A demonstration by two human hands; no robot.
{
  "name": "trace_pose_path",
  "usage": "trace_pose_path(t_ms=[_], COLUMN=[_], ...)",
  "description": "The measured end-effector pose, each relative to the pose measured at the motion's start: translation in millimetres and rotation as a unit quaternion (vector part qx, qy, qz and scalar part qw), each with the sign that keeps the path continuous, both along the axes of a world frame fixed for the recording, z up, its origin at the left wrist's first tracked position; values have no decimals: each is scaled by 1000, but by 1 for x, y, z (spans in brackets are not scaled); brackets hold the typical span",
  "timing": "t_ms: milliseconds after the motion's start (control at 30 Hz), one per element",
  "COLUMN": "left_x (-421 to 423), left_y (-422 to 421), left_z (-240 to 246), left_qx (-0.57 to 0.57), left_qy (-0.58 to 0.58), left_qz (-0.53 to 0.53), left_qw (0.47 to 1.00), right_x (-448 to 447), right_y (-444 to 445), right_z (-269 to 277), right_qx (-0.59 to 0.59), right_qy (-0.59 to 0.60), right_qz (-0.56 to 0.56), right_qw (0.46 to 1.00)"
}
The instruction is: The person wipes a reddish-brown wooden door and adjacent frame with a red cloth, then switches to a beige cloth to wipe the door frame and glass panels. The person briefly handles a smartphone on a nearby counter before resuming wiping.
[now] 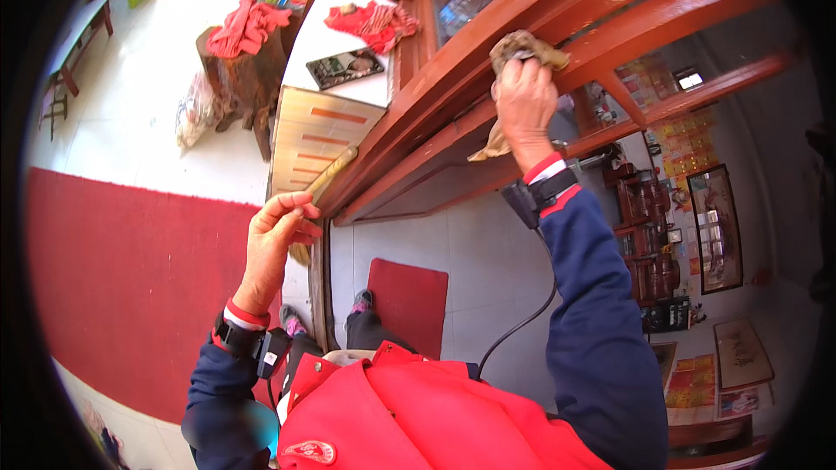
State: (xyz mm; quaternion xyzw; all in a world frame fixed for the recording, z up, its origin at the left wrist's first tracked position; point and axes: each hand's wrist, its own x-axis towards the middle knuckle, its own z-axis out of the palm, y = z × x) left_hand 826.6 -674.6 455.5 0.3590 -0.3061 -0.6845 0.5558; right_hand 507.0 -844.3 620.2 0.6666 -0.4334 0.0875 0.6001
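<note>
My right hand (526,94) presses a crumpled, dirty tan cloth (522,46) against the red-painted wooden door frame (457,72). A loose corner of the cloth (493,143) hangs below my wrist. My left hand (281,228) is raised beside the frame's near end, thumb and fingers brought close together. Right at its fingertips is a pale yellow stick handle (333,168), angled up against the tiled side of a counter. Straw-like bristles (299,254) show just below the hand. Whether my fingers grip the handle is unclear, since they hide part of it.
A smartphone (345,68) and a red cloth (375,23) lie on the white counter (366,93). Another red cloth (245,26) covers a wooden stump (245,78), with a plastic bag (196,111) beside it. Red carpet (150,281) and a red mat (408,307) lie either side of the threshold.
</note>
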Motion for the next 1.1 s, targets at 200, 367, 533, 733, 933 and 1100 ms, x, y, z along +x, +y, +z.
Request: trace_pose_path(t_ms=[200, 367, 533, 733, 933, 1100], left_x=[12, 16, 15, 13, -45, -89], left_y=[5, 11, 17, 19, -3, -21], left_z=[-20, -35, -42, -53, -51, -32], left_qx=[22, 55, 36, 55, 51, 69], left_qy=[1, 7, 22, 6, 110, 300], left_qz=[7, 24, 12, -37, -212, -179], left_qw=[1000, 998, 999, 998, 970, 934], right_x=[3, -12, -3, 31, 74, 78], right_y=[6, 3, -3, 18, 72, 99], right_z=[-99, -116, -138, -132, -122, -139], right_qx=[146, 206, 324, 535, 631, 567], right_qy=[49, 133, 245, 27, -681, -716], right_qz=[-4, 25, 49, 38, 190, 234], right_qw=[988, 969, 913, 843, 319, 334])
